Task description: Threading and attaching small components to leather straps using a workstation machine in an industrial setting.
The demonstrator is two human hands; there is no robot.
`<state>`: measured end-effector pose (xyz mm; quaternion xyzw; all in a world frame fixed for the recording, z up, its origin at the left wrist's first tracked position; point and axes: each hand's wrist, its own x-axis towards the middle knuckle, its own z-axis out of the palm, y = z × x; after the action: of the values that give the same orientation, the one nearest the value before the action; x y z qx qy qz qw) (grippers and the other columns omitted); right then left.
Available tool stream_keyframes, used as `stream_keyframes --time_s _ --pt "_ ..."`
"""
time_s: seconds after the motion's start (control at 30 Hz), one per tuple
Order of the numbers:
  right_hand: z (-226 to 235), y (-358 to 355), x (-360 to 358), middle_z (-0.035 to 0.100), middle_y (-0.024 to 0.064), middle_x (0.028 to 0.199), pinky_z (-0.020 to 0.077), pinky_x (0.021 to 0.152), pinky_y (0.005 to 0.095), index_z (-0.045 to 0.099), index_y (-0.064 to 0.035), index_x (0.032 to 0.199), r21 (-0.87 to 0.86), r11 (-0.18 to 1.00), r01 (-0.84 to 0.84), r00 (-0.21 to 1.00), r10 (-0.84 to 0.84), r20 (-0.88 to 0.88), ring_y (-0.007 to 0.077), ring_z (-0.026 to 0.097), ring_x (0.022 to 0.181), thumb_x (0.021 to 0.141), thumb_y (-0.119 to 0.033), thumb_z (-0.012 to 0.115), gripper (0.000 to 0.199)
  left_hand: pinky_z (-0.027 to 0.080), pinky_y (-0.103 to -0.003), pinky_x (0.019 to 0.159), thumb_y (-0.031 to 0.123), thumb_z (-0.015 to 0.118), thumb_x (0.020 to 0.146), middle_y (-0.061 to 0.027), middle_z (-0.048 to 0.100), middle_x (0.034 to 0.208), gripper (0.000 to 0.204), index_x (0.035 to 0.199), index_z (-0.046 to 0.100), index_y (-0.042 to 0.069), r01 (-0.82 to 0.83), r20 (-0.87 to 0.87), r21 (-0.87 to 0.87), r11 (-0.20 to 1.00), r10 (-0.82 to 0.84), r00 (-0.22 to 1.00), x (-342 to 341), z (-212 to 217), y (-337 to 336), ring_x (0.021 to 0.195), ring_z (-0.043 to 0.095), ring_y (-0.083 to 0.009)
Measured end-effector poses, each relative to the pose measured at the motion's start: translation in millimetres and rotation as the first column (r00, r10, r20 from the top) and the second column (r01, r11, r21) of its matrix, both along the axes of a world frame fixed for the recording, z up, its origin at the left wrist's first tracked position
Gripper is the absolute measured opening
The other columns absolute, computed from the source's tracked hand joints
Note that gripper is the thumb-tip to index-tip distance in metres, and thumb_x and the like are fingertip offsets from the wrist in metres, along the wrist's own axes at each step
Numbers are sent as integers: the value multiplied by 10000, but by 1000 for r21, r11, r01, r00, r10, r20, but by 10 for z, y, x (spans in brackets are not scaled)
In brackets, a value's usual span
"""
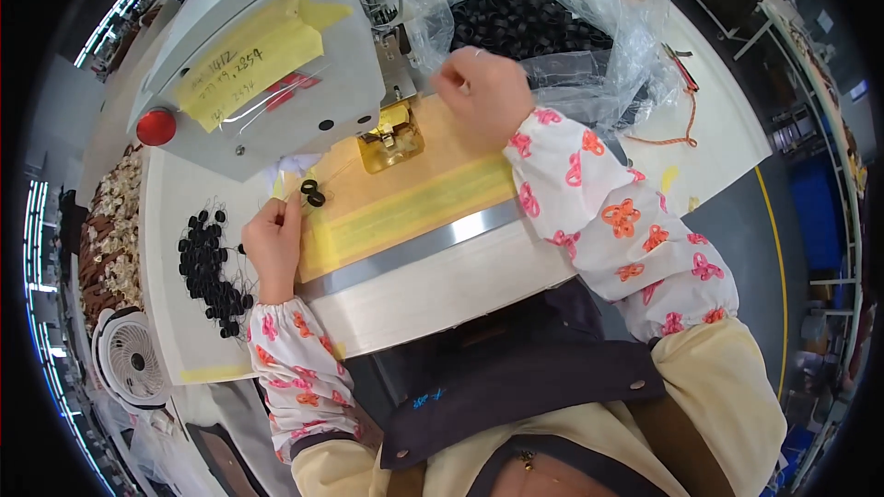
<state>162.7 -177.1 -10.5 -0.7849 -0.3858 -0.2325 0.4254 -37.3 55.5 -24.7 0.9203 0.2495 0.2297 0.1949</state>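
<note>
My left hand (273, 244) is closed in a pinch at the left end of the taped work surface; whatever its fingertips hold is too small to make out. Just beyond them lie two small black loops (313, 193), with a thin thread trailing toward the sewing machine's yellow presser plate (391, 140). My right hand (488, 92) is raised right of the machine head, near a clear plastic bag (562, 74) of black loops (525, 23). Its fingers are curled together, and what they hold, if anything, is hidden. Left of my left hand is a pile of threaded black loops (214, 271).
The grey sewing machine (267, 64) has a red button (156, 127). A metal strip (414, 248) edges the tape in front. Thread snips (681, 69) with an orange cord lie far right. A white fan (133, 359) stands left of the table.
</note>
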Motion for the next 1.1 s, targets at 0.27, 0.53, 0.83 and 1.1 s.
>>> stream_keyframes --time_s 0.27,0.53,0.83,1.1 --pt "-42 -161 334 591 68 744 463 598 355 581 -68 801 -332 921 203 979 -187 79 261 585 706 733 -172 604 127 398 -297 537 117 617 758 -130 584 658 149 742 602 -30 156 261 84 984 -173 950 156 197 -218 569 493 -203" --pt "-48 -73 288 618 84 843 470 655 366 560 -68 918 -420 885 199 977 -214 13 274 589 788 716 -168 609 230 425 -404 705 113 588 752 -174 578 917 295 1007 510 -15 385 116 260 885 -425 898 619 4 -704 842 531 -334" --pt "-28 45 -152 580 93 786 462 573 260 540 -11 908 18 963 -268 953 268 -142 179 571 612 753 -39 611 173 447 -367 576 225 559 806 -107 613 756 206 899 568 42 313 -2 80 946 -314 949 648 -5 -615 670 584 -281" --pt "-78 150 -377 583 71 827 469 588 268 569 -29 834 3 866 -499 844 487 -225 195 579 678 696 -18 649 160 417 -272 518 171 549 830 -94 584 640 162 868 577 16 429 305 -338 838 -333 892 562 89 -704 541 551 -185"
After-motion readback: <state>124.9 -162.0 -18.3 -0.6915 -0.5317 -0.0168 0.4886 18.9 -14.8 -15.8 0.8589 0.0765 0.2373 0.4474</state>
